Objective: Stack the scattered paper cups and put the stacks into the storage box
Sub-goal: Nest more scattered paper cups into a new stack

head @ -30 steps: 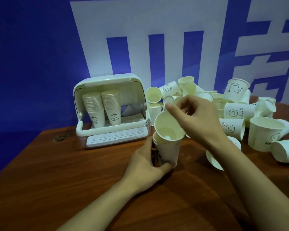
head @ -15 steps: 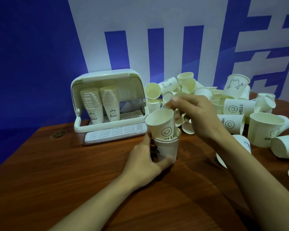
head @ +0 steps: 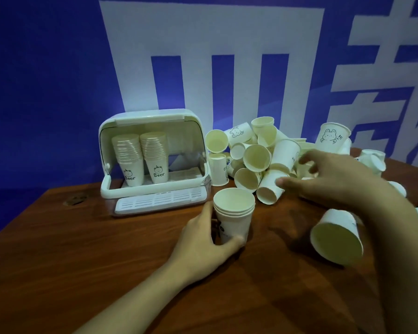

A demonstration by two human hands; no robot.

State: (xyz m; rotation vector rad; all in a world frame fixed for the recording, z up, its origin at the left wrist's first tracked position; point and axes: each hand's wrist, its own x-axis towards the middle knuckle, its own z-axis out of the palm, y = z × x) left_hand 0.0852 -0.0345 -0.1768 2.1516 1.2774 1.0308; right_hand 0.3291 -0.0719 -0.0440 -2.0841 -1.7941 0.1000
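Observation:
A short stack of white paper cups [head: 234, 214] stands upright on the wooden table [head: 82, 261], and my left hand [head: 203, 247] grips its lower part. My right hand [head: 333, 179] hovers with spread fingers and holds nothing, over the near edge of a pile of scattered cups [head: 263, 157]. Its thumb is close to a cup lying on its side [head: 269, 189]. The white storage box [head: 152, 160] stands open at the back left with two tall cup stacks [head: 141, 157] inside.
One cup [head: 336, 237] lies on its side under my right forearm, mouth toward me. More loose cups [head: 333, 136] spread along the right back of the table. A blue and white wall [head: 203, 56] rises behind. The table's left edge slants toward me.
The cup my right hand held is now seated on the stack. That hand has let go and moved right toward the pile. My left hand keeps its hold.

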